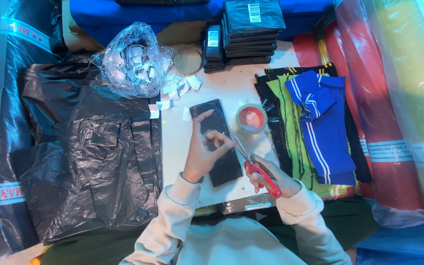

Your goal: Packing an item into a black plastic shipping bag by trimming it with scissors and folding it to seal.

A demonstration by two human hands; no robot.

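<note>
The left hand (203, 153) rests on a flat black packet (217, 142) that lies lengthwise on the white bench (222, 88), with the thumb and forefinger pinched together over something too small to make out, perhaps a bit of tape or a label. The right hand (271, 177) is closed around the red handles of a pair of scissors (256, 167), whose blades point up and to the left, their tips close to the left fingers and just above the packet's right edge. Just beyond the packet, to its right, sits a roll of clear tape (251, 119) with a reddish core. Above the packet small white paper labels (175, 91) lie scattered on the bench, and beside them stands a clear plastic bag (131, 61) stuffed with more of the same. A stack of folded black packets (251, 34) with white barcode stickers rises at the far edge. To the right lie knitted collar pieces in blue with white stripes (322, 127), on top of lime green and black ones. A large crumpled black plastic sheet (89, 147) covers the left side. Rolls of fabric wrapped in clear film (393, 98), red and yellow-green, lie along the far right. Both sleeves are pale cream.
</note>
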